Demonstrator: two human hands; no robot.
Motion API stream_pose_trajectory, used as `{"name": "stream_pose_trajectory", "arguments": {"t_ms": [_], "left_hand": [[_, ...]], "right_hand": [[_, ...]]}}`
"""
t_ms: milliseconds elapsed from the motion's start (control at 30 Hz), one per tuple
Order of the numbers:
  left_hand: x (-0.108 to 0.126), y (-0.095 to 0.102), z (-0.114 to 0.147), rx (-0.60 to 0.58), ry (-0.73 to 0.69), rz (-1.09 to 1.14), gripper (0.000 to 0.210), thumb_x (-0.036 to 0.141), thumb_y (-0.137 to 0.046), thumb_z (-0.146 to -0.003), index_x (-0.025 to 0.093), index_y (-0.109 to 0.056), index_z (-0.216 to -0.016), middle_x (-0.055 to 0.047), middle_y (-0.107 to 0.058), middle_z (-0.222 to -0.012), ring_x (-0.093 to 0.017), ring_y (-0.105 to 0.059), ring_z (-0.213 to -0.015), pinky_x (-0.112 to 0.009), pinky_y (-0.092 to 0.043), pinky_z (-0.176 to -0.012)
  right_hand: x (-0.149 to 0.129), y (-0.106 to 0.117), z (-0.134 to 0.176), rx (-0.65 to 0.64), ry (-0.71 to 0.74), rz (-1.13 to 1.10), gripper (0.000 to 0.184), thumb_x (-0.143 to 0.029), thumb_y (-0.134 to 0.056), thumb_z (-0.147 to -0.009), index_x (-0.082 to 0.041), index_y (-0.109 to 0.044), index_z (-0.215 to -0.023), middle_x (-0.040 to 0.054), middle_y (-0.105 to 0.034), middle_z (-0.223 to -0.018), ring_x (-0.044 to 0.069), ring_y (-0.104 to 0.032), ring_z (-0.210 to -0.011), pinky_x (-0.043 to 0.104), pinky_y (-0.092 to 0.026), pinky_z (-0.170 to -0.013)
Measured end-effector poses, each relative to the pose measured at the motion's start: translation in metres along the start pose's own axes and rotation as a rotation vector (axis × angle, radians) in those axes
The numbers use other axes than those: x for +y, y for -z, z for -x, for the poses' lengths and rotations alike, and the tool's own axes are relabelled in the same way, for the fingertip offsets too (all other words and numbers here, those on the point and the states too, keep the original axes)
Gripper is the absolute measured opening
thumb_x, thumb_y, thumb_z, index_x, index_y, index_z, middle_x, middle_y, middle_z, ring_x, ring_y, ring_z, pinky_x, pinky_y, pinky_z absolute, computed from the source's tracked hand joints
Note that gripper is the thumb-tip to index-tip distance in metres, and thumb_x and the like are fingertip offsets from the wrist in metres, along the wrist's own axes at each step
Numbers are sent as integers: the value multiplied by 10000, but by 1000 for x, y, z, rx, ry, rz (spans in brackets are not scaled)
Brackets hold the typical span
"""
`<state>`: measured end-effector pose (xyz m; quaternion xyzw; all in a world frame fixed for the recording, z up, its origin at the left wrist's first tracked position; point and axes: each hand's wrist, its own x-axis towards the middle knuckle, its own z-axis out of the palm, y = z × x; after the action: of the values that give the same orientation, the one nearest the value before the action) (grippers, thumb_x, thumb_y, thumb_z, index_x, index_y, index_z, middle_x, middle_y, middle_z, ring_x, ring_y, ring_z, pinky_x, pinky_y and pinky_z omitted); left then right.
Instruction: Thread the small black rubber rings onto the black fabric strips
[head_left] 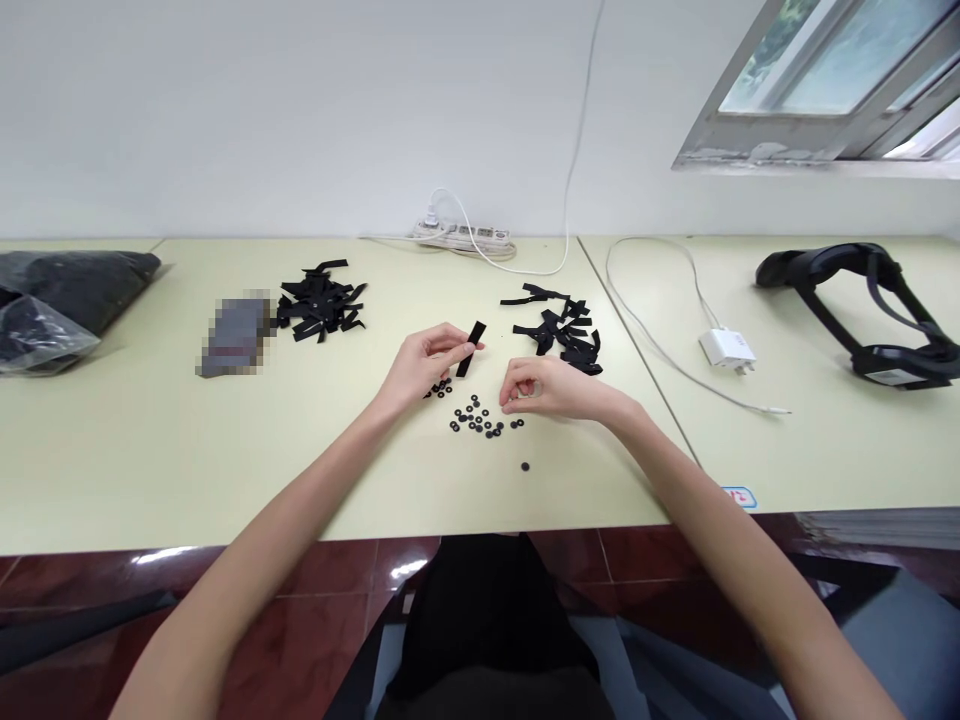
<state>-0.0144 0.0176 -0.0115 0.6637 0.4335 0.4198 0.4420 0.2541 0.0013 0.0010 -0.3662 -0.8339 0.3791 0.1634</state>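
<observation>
Head camera view: a black strip (471,349) stood tilted above the pale table (150,450), pinched between the thumb and fingers of a worker's left hand (433,362). From where I stood, the hold looked slight, and a loosened thumb could have let the strip twist or slip. The right hand (547,387) was curled just beyond it, fingertips drawn in toward the thumb; whether they gripped anything, I could not tell.

Below the hands lay a scatter of small black rings (478,420), with a second cluster (441,388) partly hidden beside the left hand. Light and loose as they seemed, they risked being brushed aside by a lowered wrist. One lone disc (525,466) sat nearer the front edge, the likeliest to be knocked to the floor by a passing forearm.

Just behind the right hand rested a tangled heap of strips (564,332), close enough, I judged, for a backward nudge to drag some among the rings. A larger pile (321,303) lay off to the left. Farther right, a white cable (660,345) looped loosely, a possible snag for a wide-swinging elbow.
</observation>
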Motion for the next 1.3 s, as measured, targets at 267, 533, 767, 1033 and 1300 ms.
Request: {"name": "stream_pose_trajectory", "arguments": {"t_ms": [267,533,767,1033,1300], "left_hand": [[10,0,4,-23,20,31,366,581,-855,-938,224,-841,-1016,-35,-766,-737,-144,-605,-576,-297,-519,-570],[14,-2,3,-23,27,262,413,610,-767,-1025,228,-887,-1121,-129,-863,-1224,-258,-825,-1110,-435,-679,-1050],[23,-8,11,49,-82,110,320,478,-938,-890,238,-876,-1092,-92,-866,-1163,-268,-818,-1101,-426,-688,-1021],[28,-13,18,9,-81,94,340,413,-922,-903,250,-887,-1198,-99,-853,-1222,-245,-813,-1014,-381,-703,-904],[26,-18,20,2,-149,75,378,411,-905,-929,265,-868,-1275,-96,-819,-1345,-206,-818,-967,-349,-712,-891]], "right_hand": [[-3,-2,-2,59,-28,-61,184,-424,-714,-1020,-254,-707,-951,37,-767,-918,222,-693,-837,380,-550,-784],[-14,3,0,365,-11,-293,231,-479,-825,-954,-256,-764,-965,54,-824,-1032,246,-789,-963,478,-661,-1007],[-15,-1,-3,557,-43,-503,378,-531,-963,-826,-250,-836,-1045,71,-862,-1062,284,-841,-1005,541,-685,-1077],[-17,-9,-5,549,-3,-482,256,-503,-917,-884,-266,-850,-953,58,-857,-1085,270,-822,-1026,516,-669,-1073],[-22,-19,-6,578,32,-520,256,-507,-906,-909,-271,-837,-981,60,-815,-1080,263,-788,-1040,496,-672,-1050]]}}
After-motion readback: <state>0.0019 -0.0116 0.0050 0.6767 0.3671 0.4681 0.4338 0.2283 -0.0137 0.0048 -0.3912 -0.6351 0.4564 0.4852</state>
